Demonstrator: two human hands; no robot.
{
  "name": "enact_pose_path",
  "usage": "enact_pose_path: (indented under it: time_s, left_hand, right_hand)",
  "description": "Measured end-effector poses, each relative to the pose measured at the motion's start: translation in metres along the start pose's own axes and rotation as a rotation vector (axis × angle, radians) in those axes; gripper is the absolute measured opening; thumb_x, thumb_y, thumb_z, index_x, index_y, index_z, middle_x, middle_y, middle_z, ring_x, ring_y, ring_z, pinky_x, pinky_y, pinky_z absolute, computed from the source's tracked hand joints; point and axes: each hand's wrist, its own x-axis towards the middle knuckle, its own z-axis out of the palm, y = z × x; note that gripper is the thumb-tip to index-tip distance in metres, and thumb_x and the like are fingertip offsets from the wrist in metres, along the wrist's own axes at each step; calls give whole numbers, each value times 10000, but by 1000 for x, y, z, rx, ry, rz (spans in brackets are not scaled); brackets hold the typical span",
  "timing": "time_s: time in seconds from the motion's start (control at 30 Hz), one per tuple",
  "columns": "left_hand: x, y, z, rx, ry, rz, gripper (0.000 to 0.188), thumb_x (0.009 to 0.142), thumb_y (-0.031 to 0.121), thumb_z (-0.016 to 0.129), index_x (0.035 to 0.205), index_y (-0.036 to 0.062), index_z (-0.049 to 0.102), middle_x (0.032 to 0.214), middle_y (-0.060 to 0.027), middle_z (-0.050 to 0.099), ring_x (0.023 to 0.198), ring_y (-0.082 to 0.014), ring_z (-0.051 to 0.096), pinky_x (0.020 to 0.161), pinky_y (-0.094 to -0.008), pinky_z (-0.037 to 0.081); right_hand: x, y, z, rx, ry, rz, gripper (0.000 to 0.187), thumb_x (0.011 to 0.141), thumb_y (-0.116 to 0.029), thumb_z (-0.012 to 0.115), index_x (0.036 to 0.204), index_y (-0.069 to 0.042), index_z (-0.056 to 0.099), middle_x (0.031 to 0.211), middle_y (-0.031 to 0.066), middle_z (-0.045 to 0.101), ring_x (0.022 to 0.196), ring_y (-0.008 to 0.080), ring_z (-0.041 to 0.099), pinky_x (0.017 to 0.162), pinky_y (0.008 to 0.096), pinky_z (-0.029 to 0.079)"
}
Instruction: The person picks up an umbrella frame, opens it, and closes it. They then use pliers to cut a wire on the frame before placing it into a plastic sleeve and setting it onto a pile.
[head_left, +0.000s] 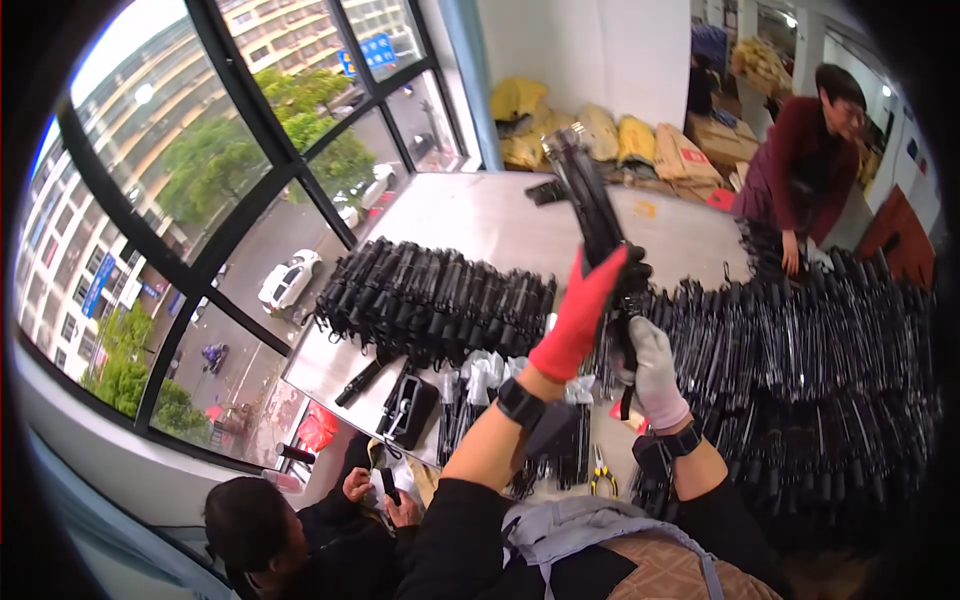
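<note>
A black folding umbrella (pixel 592 205) is raised over the table, tilted with its metal-tipped end up and to the left. My left hand (pixel 588 312), in a red glove, is closed round its middle. Lower down, my right hand (pixel 655 372), in a pale grey glove, is closed round the umbrella's black handle end, from which a strap hangs. Part of my right hand's grip is hidden by the umbrella. Below my hands, more black folded umbrellas (pixel 570 445) lie on the table (pixel 460 205).
Dense rows of black umbrellas (pixel 440 300) cover the left and a larger pile (pixel 780 350) the right. Yellow-handled pliers (pixel 603 472) and a black box (pixel 408 410) lie nearer. One co-worker (pixel 250 535) sits at lower left; another (pixel 810 170) leans in at far right. Windows line the left.
</note>
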Motion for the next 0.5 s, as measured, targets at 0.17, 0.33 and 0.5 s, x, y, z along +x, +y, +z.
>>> enact_pose_path:
  time_s: [0.17, 0.33, 0.5]
  left_hand:
    - [-9, -11, 12, -45, -105, 82, 156, 870, 161, 697, 965, 50, 641, 801, -41, 672, 647, -138, 633, 590, -271, 520]
    - [7, -36, -21, -125, -15, -84, 166, 868, 180, 699, 976, 62, 651, 808, -48, 677, 654, -146, 638, 585, -264, 516]
    - [-5, -42, -26, -10, 30, -1, 245, 934, 266, 623, 961, 25, 660, 825, -37, 666, 681, -117, 618, 653, -254, 509]
  right_hand:
    - [37, 12, 9, -122, 109, -374, 317, 994, -300, 522, 954, 10, 577, 725, -23, 534, 664, 54, 442, 562, 236, 368]
    - [45, 44, -7, -291, 130, -375, 332, 1003, -305, 504, 1022, 14, 598, 775, -22, 552, 729, 65, 478, 661, 235, 417]
    - [38, 47, -3, -76, 82, -293, 315, 1009, -270, 481, 1093, 8, 604, 816, -12, 566, 766, 86, 518, 730, 242, 446]
